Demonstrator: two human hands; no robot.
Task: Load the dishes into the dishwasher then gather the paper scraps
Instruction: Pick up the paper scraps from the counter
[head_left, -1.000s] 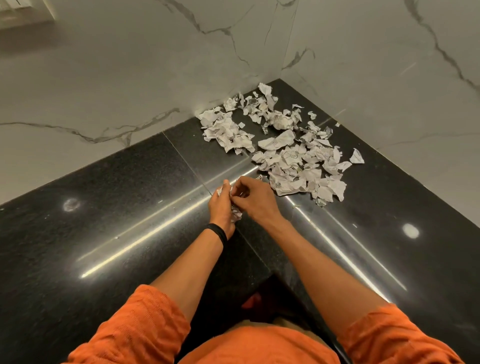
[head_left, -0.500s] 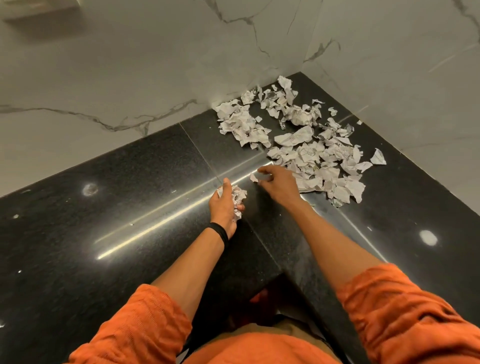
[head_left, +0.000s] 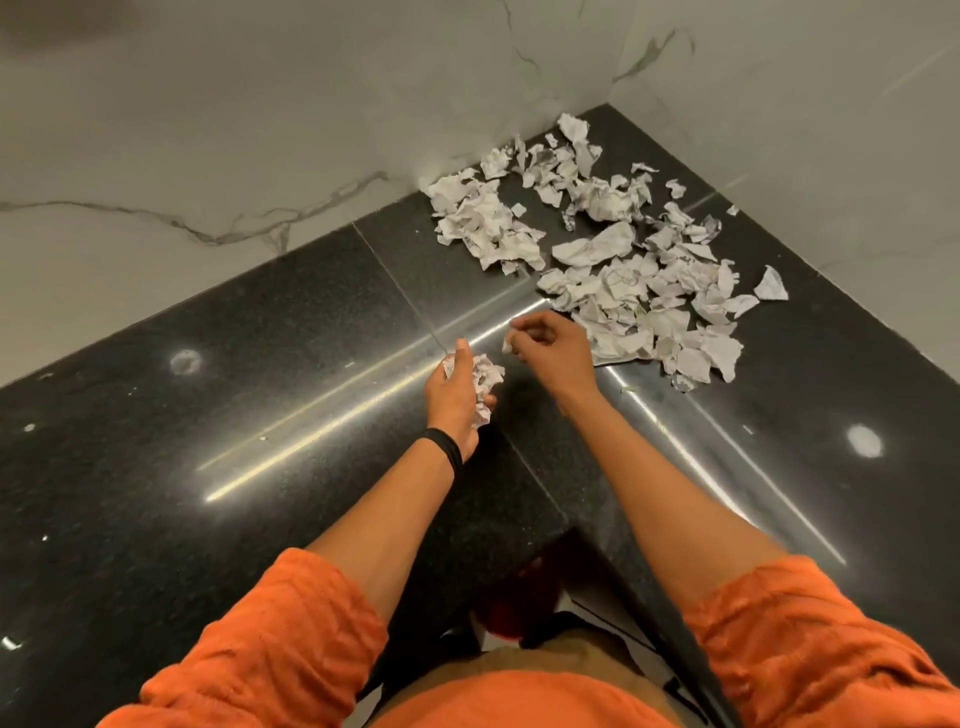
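Several torn white paper scraps (head_left: 618, 270) lie heaped in the inner corner of the black countertop (head_left: 260, 395). My left hand (head_left: 457, 395) holds a crumpled bunch of scraps (head_left: 485, 379) in its curled fingers, a black band on its wrist. Just right of it, my right hand (head_left: 556, 353) pinches one small scrap (head_left: 508, 344) between thumb and fingertips, lifted off the counter at the pile's near edge.
Pale marble walls (head_left: 260, 130) close the corner behind and to the right of the pile. The polished black counter stretches left and right, with light glare spots. Its inner front edge (head_left: 566, 530) is near my body. Orange sleeves fill the bottom of the view.
My right hand reached to the pile's edge, picked up a small scrap and drew it back toward my left hand. The left hand stayed put with its bunch.
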